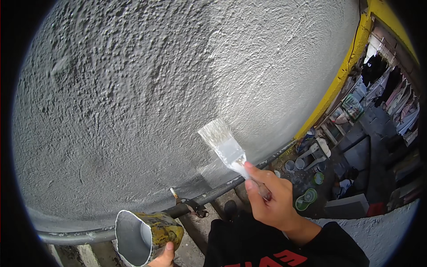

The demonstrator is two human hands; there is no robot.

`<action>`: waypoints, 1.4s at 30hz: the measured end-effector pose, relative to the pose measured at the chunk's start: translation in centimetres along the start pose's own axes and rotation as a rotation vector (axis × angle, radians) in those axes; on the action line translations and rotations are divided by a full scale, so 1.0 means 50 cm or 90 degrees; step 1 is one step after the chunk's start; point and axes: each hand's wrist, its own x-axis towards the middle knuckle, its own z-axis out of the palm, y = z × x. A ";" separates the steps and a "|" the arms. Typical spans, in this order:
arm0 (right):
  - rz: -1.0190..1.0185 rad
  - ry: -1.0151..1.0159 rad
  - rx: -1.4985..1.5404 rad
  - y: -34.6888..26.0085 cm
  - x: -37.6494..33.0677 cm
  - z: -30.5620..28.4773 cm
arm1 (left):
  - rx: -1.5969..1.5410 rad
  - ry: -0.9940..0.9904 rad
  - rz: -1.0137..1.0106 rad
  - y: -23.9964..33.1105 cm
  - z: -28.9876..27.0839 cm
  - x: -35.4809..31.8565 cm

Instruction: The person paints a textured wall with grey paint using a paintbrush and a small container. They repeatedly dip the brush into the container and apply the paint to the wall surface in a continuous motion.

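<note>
Your right hand (276,201) pinches the paintbrush (228,148) by its handle, bristles up at the grey-and-white rough wall (133,93), contact unclear. Your left hand (163,259) grips the yellow-and-black container (166,228), lower left of the paintbrush, thumb outside, other fingers hidden. Grey pipe (218,192) runs along wall's lower edge.

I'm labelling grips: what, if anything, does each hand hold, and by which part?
Right hand: paintbrush, by its handle. Left hand: stained container, thumb on its outer side; other fingers hidden.
</note>
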 end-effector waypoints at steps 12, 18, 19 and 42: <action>0.170 -0.215 -0.184 0.103 -0.087 0.032 | -0.099 0.029 0.061 0.038 0.057 0.008; 0.154 -0.220 -0.145 0.103 -0.076 0.006 | -0.042 0.051 0.042 0.000 0.013 0.015; 0.151 -0.201 -0.124 0.100 -0.065 0.015 | -0.051 0.057 0.045 0.024 0.030 0.012; 0.068 -0.162 -0.153 0.134 -0.103 0.077 | -0.032 0.065 0.059 0.110 0.123 0.019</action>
